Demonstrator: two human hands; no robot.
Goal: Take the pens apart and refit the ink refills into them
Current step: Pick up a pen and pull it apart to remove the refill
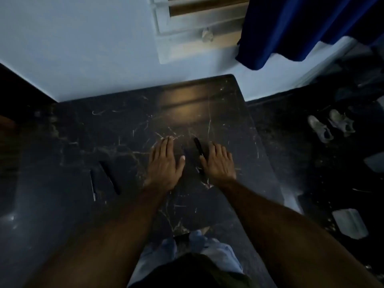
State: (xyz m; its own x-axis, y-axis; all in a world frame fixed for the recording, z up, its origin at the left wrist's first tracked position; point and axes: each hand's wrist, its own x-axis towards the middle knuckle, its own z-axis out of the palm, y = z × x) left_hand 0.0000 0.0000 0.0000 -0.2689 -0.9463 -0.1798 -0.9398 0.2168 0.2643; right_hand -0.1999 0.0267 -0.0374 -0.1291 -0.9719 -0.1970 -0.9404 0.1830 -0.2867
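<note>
— Both hands are spread flat on the table (207,104) with straight fingers, and neither holds anything. The right hand (219,163) has a black pen (198,147) lying along its thumb side. It's too dim to tell if they touch.

— And the rest?

— A silver-trimmed pen (92,185) and a dark pen (110,177) lie well off beyond the left hand (166,165).

— Best way in?

— I'd pinch the near one at both ends and untwist it slowly, low over the top, so small parts don't roll away.
</note>
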